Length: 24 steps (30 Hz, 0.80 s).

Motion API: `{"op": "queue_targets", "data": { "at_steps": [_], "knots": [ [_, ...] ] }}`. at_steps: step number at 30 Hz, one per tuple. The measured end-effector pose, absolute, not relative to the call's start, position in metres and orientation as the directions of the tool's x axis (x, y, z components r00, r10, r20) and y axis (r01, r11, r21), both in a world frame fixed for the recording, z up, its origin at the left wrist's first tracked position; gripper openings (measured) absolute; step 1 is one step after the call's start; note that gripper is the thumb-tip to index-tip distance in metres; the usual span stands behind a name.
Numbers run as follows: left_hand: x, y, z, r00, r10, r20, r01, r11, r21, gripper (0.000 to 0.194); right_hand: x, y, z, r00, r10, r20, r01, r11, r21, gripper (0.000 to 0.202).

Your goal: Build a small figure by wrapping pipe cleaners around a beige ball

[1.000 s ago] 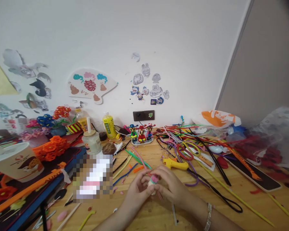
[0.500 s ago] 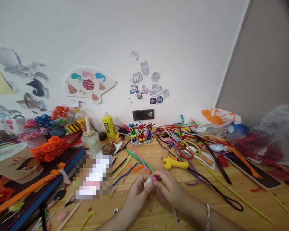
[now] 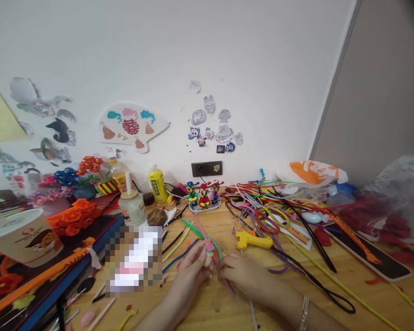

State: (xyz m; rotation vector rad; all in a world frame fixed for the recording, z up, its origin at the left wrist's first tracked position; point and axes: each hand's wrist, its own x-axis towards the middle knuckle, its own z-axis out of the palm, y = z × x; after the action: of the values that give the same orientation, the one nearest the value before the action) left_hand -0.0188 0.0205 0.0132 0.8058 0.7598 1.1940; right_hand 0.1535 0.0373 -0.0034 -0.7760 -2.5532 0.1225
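My left hand (image 3: 192,265) is closed around a small bundle (image 3: 208,250), pink on top and cream below with a green band, perhaps wound pipe cleaner. My right hand (image 3: 243,273) is just to its right, low over the table, fingers curled down and tips partly hidden; what they hold, if anything, cannot be made out. Pink pipe cleaners (image 3: 228,287) lie slantwise on the table beside these fingers. Behind the bundle, another pink pipe cleaner (image 3: 197,224) and green ones (image 3: 192,227) stretch away on the wood.
A yellow hot glue gun (image 3: 253,240) lies right of my hands, its black cord curling forward. Three small figures (image 3: 204,195) stand on a tray at the back. Many coloured pipe cleaners (image 3: 262,202) are heaped at right. A paper cup (image 3: 24,239) and orange flowers (image 3: 76,218) stand at left.
My right hand has let go of the bundle and moved right and down toward the table. My left hand keeps the bundle, now more upright with its pink top showing. The view has shifted slightly.
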Motion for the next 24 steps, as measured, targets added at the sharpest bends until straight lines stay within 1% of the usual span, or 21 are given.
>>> {"op": "queue_targets", "data": {
  "at_steps": [2,4,7,9,12,14,17,19,24],
  "knots": [
    [-0.019,0.021,0.013,0.227,0.971,-0.075,-0.517,0.186,0.835,0.028,0.151,0.037,-0.007,-0.775,0.496,0.391,0.502,0.859,-0.095,0.014],
    [-0.018,0.021,0.012,0.251,0.966,-0.064,-0.530,0.192,0.826,0.023,0.149,0.034,-0.007,-0.787,0.472,0.398,0.495,0.867,-0.050,0.016],
    [-0.018,0.020,0.012,0.259,0.964,-0.052,-0.541,0.189,0.819,0.017,0.149,0.028,0.001,-0.804,0.399,0.441,0.465,0.884,0.046,0.018],
    [-0.018,0.019,0.012,0.254,0.966,-0.048,-0.548,0.185,0.816,0.014,0.149,0.025,0.007,-0.779,0.362,0.512,0.450,0.892,0.055,0.019],
    [-0.016,0.018,0.012,0.245,0.968,-0.051,-0.555,0.183,0.812,0.012,0.148,0.022,0.014,-0.645,0.411,0.645,0.508,0.860,-0.040,0.027],
    [-0.014,0.016,0.011,0.234,0.971,-0.043,-0.566,0.172,0.807,0.013,0.147,0.021,0.014,-0.552,0.480,0.682,0.564,0.817,-0.120,0.029],
    [-0.010,0.012,0.009,0.226,0.974,-0.018,-0.580,0.150,0.801,0.017,0.143,0.018,0.011,-0.437,0.600,0.670,0.625,0.738,-0.254,0.023],
    [-0.008,0.009,0.009,0.236,0.972,-0.006,-0.578,0.146,0.803,0.020,0.141,0.016,0.008,-0.380,0.659,0.649,0.654,0.687,-0.315,0.021],
    [-0.005,0.007,0.012,0.248,0.969,-0.011,-0.542,0.148,0.827,0.021,0.138,0.013,0.006,-0.370,0.718,0.590,0.664,0.648,-0.373,0.019]
  ]
}}
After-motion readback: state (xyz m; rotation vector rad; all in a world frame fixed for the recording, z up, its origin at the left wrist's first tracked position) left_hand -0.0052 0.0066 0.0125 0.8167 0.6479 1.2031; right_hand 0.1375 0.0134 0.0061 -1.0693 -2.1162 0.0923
